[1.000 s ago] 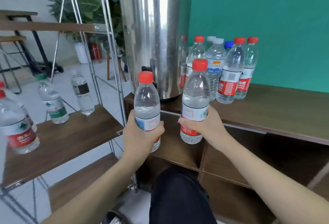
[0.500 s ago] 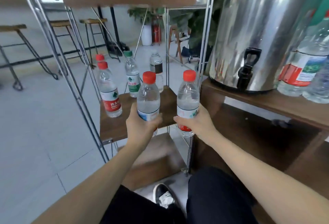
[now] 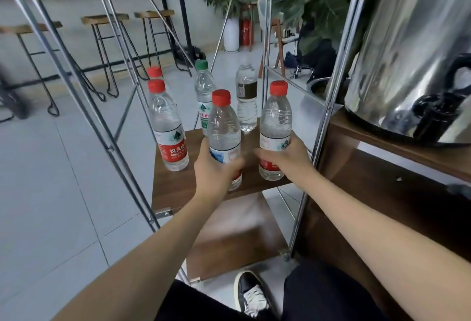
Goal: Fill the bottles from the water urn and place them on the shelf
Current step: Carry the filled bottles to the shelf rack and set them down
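Observation:
My left hand (image 3: 216,170) grips a red-capped bottle with a blue-and-white label (image 3: 223,127) over the front of the brown wooden shelf (image 3: 175,190). My right hand (image 3: 288,159) grips a second red-capped bottle with a red label (image 3: 275,116) at the shelf's right front corner. Both bottles are upright; whether their bases touch the board is unclear. The steel water urn (image 3: 407,48) with its black tap (image 3: 433,109) stands to the right on a wooden counter (image 3: 397,147).
Standing on the shelf are a red-label bottle (image 3: 167,127), another red cap (image 3: 154,72) behind it, a green-capped bottle (image 3: 204,86) and a dark-label bottle (image 3: 246,96). Chrome shelf posts (image 3: 328,116) flank the board. A lower shelf (image 3: 237,239) and my shoe (image 3: 251,292) lie below.
Both hands carried the two bottles from in front of the urn leftward and forward to the shelf. The view swung left, and the bottles now sit lower over the board.

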A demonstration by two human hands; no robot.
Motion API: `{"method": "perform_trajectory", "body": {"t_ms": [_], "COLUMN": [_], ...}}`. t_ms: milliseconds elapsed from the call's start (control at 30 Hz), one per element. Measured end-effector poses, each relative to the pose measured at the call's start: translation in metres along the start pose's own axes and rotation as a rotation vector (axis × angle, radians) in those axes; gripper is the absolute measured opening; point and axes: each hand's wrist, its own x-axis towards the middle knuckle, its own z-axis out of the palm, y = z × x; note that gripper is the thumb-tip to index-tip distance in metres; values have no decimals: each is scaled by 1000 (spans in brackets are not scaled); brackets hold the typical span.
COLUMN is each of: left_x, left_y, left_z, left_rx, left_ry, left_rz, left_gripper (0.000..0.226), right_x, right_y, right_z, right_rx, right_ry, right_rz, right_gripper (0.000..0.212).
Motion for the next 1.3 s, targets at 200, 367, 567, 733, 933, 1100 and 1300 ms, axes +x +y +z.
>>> {"method": "perform_trajectory", "body": {"t_ms": [200, 367, 567, 733, 933, 1100, 1300], "left_x": [2, -18, -16, 9, 40, 61, 68], "left_y": [-2, -4, -10, -11, -15, -22, -27], "left_z": [2, -4, -5, -3, 5, 10, 14], "left_rx": [33, 111, 176, 235, 267, 290, 283], "left_ry": [-34, 25, 30, 34, 51, 80, 83], "left_rz": [-16, 13, 34, 29, 16, 32, 21], "left_gripper": [68, 92, 92, 91, 90, 95, 96], "right_x": [9, -11, -14, 9, 43, 63, 70], "right_y": [6, 15, 23, 19, 20, 20, 19], "right_z": [-3, -15, -18, -12, 3, 10, 13], "right_rx": [-5, -92, -117, -155, -193, -220, -250], "right_ry": [-60, -59, -14, -44, -17, -14, -15], "right_rz": [-16, -24, -55, -65, -95, -100, -71], "right_gripper": [61, 76, 78, 81, 76, 73, 73]}}
